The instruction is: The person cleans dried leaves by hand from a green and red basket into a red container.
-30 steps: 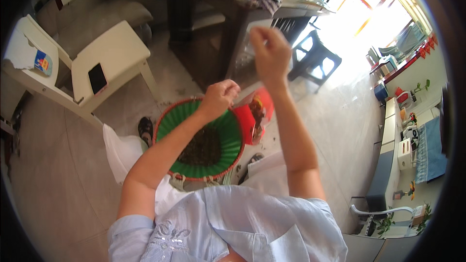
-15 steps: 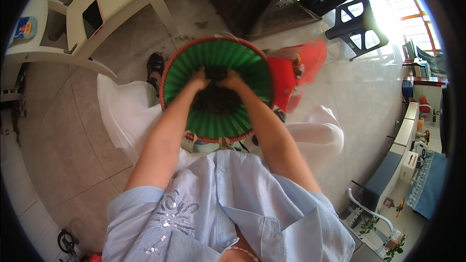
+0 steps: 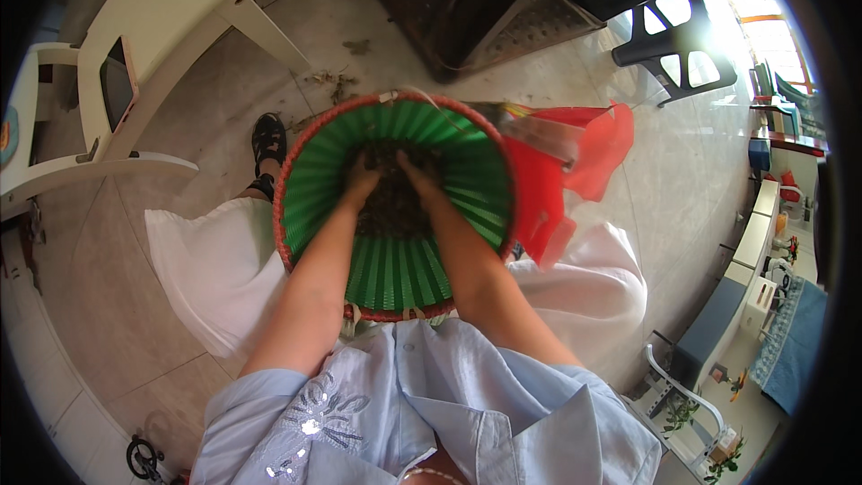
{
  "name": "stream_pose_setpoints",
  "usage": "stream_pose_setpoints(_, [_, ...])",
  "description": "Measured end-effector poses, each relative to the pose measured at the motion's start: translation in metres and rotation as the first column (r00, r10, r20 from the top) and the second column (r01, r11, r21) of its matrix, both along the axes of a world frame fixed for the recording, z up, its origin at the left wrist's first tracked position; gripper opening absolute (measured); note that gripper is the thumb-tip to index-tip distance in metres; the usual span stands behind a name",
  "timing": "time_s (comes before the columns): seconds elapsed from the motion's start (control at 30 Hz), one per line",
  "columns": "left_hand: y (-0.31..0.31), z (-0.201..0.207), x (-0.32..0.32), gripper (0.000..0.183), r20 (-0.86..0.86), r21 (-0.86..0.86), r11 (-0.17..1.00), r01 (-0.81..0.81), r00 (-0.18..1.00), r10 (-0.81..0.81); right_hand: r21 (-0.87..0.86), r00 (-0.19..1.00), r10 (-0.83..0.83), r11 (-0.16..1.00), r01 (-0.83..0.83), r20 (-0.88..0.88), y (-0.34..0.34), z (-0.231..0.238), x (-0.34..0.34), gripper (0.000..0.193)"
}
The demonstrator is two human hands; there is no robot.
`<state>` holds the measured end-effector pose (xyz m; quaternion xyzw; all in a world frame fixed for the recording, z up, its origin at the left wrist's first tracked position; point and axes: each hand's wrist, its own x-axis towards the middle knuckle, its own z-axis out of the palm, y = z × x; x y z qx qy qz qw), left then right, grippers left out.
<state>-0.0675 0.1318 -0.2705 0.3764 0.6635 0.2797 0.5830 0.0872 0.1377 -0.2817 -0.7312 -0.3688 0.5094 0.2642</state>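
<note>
The left hand (image 3: 362, 183) and right hand (image 3: 422, 178) reach into dark bits (image 3: 393, 205) inside the near green basket (image 3: 395, 280), their grip too blurred to tell, and a hasty lift could spill some over the far rim (image 3: 359, 102).

White chair (image 3: 175, 13) with a phone (image 3: 116, 87) on its seat, black stool (image 3: 658, 45), blue cloth (image 3: 797, 341)
</note>
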Motion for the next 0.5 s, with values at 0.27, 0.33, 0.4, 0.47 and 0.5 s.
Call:
stream_pose_setpoints(0.27, [-0.008, 0.031, 0.011, 0.072, 0.176, -0.219, 0.963, -0.158, 0.964, 0.198, -0.205, 0.849, -0.086, 0.978, -0.027, -0.521, 0.004, 0.047, -0.017, 0.073])
stream_pose_setpoints(0.33, [-0.006, 0.036, 0.013, 0.062, 0.370, -0.246, 0.961, -0.127, 0.904, 0.214, -0.219, 0.832, -0.105, 0.976, -0.020, -0.544, 0.006, 0.029, -0.016, 0.069])
stream_pose_setpoints(0.4, [0.003, 0.059, 0.016, 0.059, 0.353, -0.292, 0.954, -0.068, 0.919, 0.174, -0.233, 0.817, -0.131, 0.972, -0.005, -0.562, 0.010, 0.023, -0.013, 0.066])
stream_pose_setpoints(0.47, [0.007, 0.081, 0.014, 0.056, 0.334, -0.337, 0.941, -0.024, 0.932, 0.143, -0.138, 0.833, -0.138, 0.988, 0.074, -0.535, 0.011, 0.031, -0.016, 0.056])
stream_pose_setpoints(0.5, [0.008, 0.090, 0.014, 0.055, 0.299, -0.328, 0.944, -0.034, 0.944, 0.138, -0.132, 0.832, -0.138, 0.988, 0.078, -0.537, 0.010, 0.036, -0.014, 0.056])
